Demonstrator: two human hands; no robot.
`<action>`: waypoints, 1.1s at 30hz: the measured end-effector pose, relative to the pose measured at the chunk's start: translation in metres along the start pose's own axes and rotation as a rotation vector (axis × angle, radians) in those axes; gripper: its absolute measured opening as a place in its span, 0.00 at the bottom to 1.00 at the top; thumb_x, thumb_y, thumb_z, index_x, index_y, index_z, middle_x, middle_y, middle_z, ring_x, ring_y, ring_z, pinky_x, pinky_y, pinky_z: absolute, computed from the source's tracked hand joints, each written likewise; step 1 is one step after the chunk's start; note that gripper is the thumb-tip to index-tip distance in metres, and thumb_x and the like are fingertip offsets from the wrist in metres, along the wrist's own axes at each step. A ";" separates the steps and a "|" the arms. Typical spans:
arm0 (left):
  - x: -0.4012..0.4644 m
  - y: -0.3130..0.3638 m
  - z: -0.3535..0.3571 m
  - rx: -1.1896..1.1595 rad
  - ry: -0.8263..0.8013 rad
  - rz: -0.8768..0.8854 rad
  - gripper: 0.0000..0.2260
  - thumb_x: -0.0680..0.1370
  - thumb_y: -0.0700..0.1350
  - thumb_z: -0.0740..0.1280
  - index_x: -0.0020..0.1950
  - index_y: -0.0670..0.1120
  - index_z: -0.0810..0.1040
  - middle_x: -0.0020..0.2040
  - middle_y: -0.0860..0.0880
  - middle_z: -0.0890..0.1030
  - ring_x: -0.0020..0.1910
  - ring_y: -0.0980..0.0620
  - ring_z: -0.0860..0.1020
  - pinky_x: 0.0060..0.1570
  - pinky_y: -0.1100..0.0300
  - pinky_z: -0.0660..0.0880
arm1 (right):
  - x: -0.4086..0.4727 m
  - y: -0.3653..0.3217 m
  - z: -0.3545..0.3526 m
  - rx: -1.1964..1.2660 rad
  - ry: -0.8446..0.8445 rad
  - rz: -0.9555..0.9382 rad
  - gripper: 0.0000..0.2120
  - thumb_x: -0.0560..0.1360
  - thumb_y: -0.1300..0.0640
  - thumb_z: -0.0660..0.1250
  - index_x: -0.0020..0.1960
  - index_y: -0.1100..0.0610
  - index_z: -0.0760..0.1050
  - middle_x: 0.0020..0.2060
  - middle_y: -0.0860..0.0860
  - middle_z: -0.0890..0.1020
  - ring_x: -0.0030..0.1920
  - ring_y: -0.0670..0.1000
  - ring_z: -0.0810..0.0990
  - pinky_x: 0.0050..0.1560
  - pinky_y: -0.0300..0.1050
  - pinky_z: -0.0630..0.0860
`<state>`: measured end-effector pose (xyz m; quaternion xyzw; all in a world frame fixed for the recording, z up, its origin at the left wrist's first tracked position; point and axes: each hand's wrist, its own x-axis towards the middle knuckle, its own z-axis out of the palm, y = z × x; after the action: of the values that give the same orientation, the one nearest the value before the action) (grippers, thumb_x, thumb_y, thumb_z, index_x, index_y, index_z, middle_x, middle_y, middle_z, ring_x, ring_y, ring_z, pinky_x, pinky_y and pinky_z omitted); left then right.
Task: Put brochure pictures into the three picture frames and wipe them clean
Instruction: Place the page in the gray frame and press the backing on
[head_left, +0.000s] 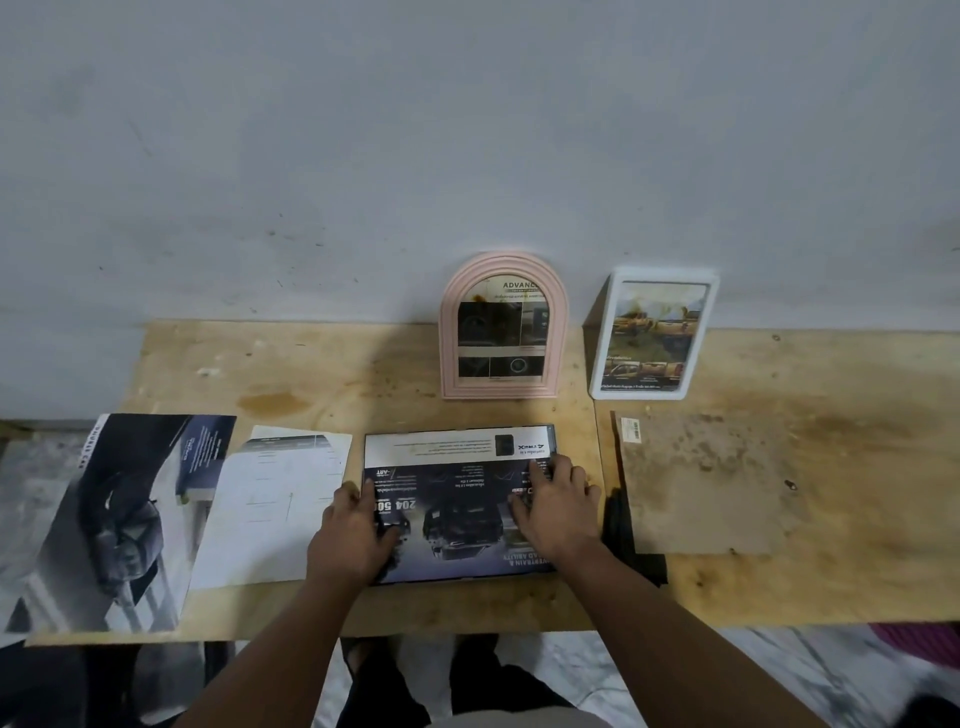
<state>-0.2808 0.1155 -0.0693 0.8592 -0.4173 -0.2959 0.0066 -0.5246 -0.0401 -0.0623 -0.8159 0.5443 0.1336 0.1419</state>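
Left hand (349, 535) and right hand (556, 506) flat, fingers spread, pressing brochure picture (457, 512) on table (779, 587)

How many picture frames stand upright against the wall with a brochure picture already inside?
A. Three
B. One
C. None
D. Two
D: the pink arched frame and the white rectangular frame both stand at the wall with pictures inside, while the third frame lies flat on the table under the left hand and the right hand.
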 end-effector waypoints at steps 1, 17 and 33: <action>0.000 0.000 -0.001 -0.001 0.001 -0.003 0.36 0.79 0.60 0.68 0.82 0.49 0.58 0.73 0.43 0.64 0.68 0.39 0.72 0.58 0.47 0.77 | 0.001 0.003 -0.001 0.004 0.005 -0.002 0.29 0.78 0.34 0.57 0.74 0.48 0.68 0.69 0.55 0.66 0.67 0.58 0.66 0.64 0.59 0.68; 0.002 0.001 0.006 -0.061 0.029 -0.030 0.38 0.79 0.60 0.70 0.83 0.50 0.58 0.76 0.40 0.66 0.68 0.33 0.73 0.64 0.42 0.74 | 0.014 0.201 -0.064 0.615 0.160 0.894 0.29 0.78 0.40 0.63 0.74 0.52 0.65 0.72 0.61 0.65 0.71 0.66 0.65 0.68 0.65 0.65; 0.017 -0.006 0.019 -0.034 0.049 -0.050 0.40 0.74 0.54 0.78 0.81 0.45 0.65 0.70 0.32 0.69 0.64 0.26 0.74 0.63 0.37 0.73 | -0.009 0.310 -0.033 1.123 0.137 1.129 0.48 0.56 0.52 0.87 0.68 0.64 0.66 0.63 0.60 0.77 0.62 0.66 0.77 0.46 0.59 0.83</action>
<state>-0.2782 0.1114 -0.0948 0.8761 -0.3903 -0.2820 0.0239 -0.8132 -0.1583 -0.0554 -0.2301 0.8687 -0.1590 0.4088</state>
